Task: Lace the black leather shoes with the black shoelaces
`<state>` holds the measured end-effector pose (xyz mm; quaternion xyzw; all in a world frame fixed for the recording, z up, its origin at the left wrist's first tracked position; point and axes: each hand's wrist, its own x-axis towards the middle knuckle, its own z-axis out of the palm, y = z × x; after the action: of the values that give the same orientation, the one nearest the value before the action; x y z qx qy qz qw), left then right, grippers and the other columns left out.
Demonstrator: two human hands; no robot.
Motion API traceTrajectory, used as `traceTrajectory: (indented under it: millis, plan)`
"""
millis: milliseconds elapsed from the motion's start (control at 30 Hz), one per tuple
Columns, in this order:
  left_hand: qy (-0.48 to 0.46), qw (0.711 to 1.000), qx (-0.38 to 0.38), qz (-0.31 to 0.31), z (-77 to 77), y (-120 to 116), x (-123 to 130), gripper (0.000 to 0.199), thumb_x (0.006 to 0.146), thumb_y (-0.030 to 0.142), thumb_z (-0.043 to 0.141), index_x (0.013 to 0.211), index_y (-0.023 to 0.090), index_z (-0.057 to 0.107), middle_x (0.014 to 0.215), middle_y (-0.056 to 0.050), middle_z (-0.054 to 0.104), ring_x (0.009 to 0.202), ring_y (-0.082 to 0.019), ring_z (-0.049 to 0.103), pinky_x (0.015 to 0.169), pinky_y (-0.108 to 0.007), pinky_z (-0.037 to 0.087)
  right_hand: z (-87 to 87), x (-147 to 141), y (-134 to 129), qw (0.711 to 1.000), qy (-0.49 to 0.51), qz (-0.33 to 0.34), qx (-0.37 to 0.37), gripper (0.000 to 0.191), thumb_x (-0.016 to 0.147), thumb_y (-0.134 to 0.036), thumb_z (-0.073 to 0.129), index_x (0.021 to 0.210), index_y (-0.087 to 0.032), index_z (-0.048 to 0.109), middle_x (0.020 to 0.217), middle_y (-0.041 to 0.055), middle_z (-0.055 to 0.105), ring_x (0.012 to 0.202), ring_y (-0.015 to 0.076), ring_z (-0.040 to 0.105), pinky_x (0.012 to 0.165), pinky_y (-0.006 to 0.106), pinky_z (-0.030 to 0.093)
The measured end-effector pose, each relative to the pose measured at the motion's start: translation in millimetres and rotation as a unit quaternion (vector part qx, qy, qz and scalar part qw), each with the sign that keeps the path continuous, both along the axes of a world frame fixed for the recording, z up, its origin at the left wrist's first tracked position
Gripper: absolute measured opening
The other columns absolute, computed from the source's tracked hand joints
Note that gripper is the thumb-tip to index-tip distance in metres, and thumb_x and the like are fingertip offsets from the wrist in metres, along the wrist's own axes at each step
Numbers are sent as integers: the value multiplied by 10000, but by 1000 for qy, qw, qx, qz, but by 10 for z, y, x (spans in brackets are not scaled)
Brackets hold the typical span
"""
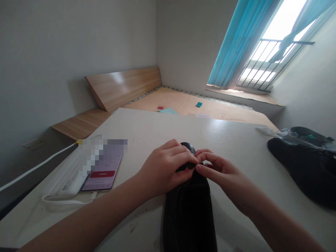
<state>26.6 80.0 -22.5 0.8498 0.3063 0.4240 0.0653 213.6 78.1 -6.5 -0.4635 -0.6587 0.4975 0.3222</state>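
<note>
Long black soft object [189, 217], shoe or pouch, no way to tell which, lying flat on a white-painted table top [154, 133], with its long axis running straight ahead from the body toward the window. Its far end directly under the fingers, with both hands about equally near: left hand [164, 168] coming from the left side, right hand [219, 168] from the right side. Left fingers [181, 154] closed and curled over this far end; right fingertips [203, 162] pinched together at the same place, gripping a small black part, the exact piece hidden. Left of the hands, a white cable [39, 164] and a smartphone [102, 178] with a red button on a lilac screen, partly blurred, no readable words or brand. Further right, a black cloth-like heap [304, 171] under clear plastic wrap [286, 134].
</note>
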Motion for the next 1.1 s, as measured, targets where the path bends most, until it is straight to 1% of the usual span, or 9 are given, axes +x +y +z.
traceTrajectory:
  millis: [100,267,433,600,700,767,867,967,1100]
  plan:
    - [7,1000,11,2,5,-3,-2,98,795,143,608,877,188,637,872,-9,691,833,-148,546,762,-271,470,-18,29,11,1000,4,12,-11,260,739,-449,674,818,-203,637,1044,55,573,987,213,545,872,360,454]
    - [15,999,51,-1,8,-4,-3,61,832,153,572,832,179,627,854,-11,690,815,-140,541,752,-265,478,-24,98,66,1000,16,19,-2,286,802,-493,615,795,-219,696,1104,55,581,1050,219,546,966,394,420]
    - [49,993,110,-17,-7,2,-8,78,876,162,552,844,163,623,845,-26,687,804,-142,541,747,-283,481,-5,142,147,998,-5,53,-16,260,774,-464,666,770,-208,708,1102,53,550,1028,203,545,962,380,419]
    - [86,983,161,-17,-21,-21,-39,82,904,177,535,924,157,612,855,-25,695,805,-143,546,710,-282,476,11,175,230,992,16,96,-75,191,754,-401,702,761,-211,692,1122,35,522,1018,186,539,932,353,435]
    - [104,978,180,-11,-12,-24,-64,91,895,172,552,969,152,602,881,-25,697,828,-149,547,726,-287,481,24,164,244,993,6,102,-66,194,774,-399,678,746,-208,672,1114,33,515,1012,183,536,935,356,429]
    - [104,978,181,-8,0,-13,-71,76,893,170,555,947,151,606,869,-25,694,821,-147,549,728,-282,483,34,145,226,995,-19,91,-28,225,797,-416,643,731,-201,646,1090,42,513,1007,193,533,935,373,428]
    - [94,980,177,6,12,8,-63,85,883,169,564,814,140,605,791,-30,671,770,-143,542,684,-267,481,42,114,163,991,-90,62,80,231,853,-406,559,744,-209,613,1065,53,507,1034,208,514,979,419,385]
    - [88,983,161,17,24,17,-57,157,892,183,540,746,143,583,756,-33,643,749,-142,528,664,-257,473,35,96,89,961,-183,22,207,190,893,-349,494,787,-227,595,1071,58,496,1084,222,474,994,449,357]
    - [102,992,67,-19,97,14,-101,157,894,194,522,749,149,564,775,-35,626,769,-148,527,682,-255,453,-14,116,40,912,-258,-22,318,162,911,-291,460,820,-215,571,1072,87,484,1086,246,437,936,456,385]
